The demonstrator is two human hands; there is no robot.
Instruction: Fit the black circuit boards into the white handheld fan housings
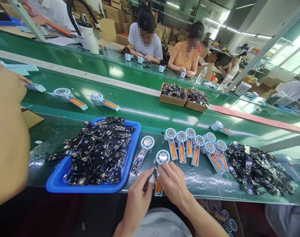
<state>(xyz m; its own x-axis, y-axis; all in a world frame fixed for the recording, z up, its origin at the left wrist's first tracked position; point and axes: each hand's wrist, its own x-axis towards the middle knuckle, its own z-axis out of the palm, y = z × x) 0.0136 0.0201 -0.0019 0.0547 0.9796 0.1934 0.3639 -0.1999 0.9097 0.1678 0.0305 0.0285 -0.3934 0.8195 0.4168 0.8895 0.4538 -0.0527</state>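
Observation:
Just over the table's front edge, my left hand (pixel 139 192) is closed on a narrow black circuit board (pixel 147 183), with something whitish around its thumb or fingertip. My right hand (pixel 174 184) has its fingers pinched together close to the board's upper end; what they hold is hidden. Beneath both hands lies a light-blue fan-shaped housing (pixel 163 156) with a round grille head and an orange battery (pixel 159 188) in its handle. Left of it lies another such housing (pixel 147 143), a circuit board (pixel 138 162) covering its handle.
A blue tray (pixel 133 154) heaped with circuit boards stands on the left. Several housings (pixel 181 137) with orange batteries lie to the right, beside a pile of boards (pixel 257 169). Beyond are a green belt (pixel 140 113) and two board-filled cartons (pixel 173 99). A co-worker's arm (pixel 9 131) reaches in at left.

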